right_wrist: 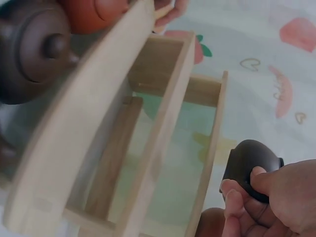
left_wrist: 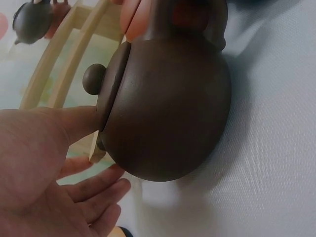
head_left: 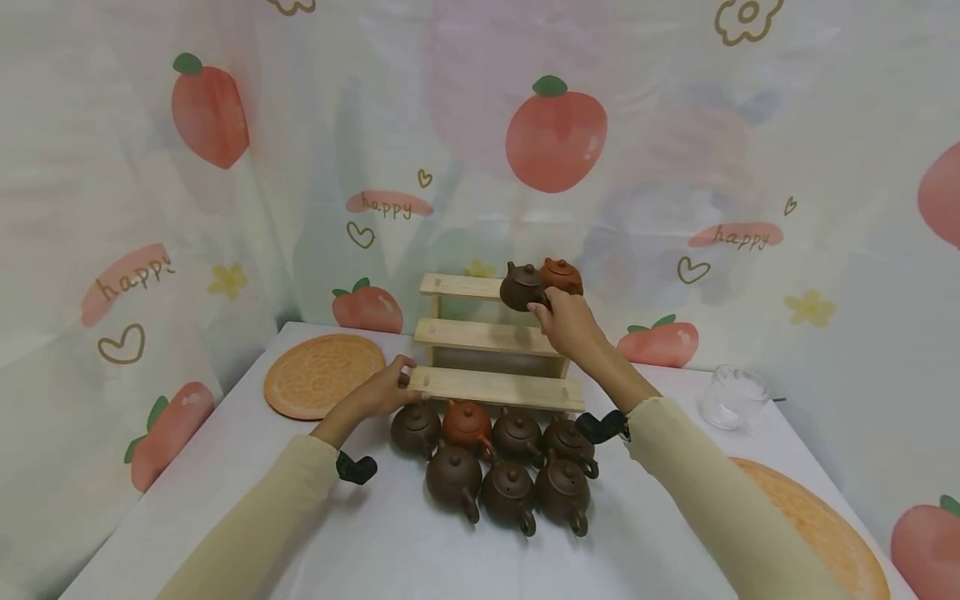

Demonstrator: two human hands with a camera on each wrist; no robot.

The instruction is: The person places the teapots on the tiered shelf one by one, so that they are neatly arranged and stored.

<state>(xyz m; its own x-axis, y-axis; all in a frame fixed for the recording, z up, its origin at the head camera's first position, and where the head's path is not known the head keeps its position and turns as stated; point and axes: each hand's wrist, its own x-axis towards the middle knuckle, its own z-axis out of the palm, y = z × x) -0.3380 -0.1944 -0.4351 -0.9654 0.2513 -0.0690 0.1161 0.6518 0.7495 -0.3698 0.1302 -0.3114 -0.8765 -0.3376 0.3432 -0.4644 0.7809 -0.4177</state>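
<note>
My right hand [head_left: 572, 323] pinches a dark brown teapot [head_left: 519, 288] by its handle, up at the top tier of a three-step wooden rack [head_left: 487, 386]. Just right of that pot, a reddish-orange teapot [head_left: 562, 272] stands on the same tier. At the rack's lower left end my left hand [head_left: 381, 392] grips the bottom step, thumb in front and fingers behind. Close by its thumb in the left wrist view is a brown teapot [left_wrist: 168, 108] on the table. The right wrist view shows the held teapot [right_wrist: 254, 160] with thumb and fingers at its handle.
Several brown teapots [head_left: 453, 477] and one orange teapot [head_left: 467, 423] stand in two rows before the rack. A round orange-patterned mat [head_left: 324, 377] lies at left, another mat [head_left: 817, 525] at right, partly under my sleeve. A clear glass bowl [head_left: 733, 398] sits back right.
</note>
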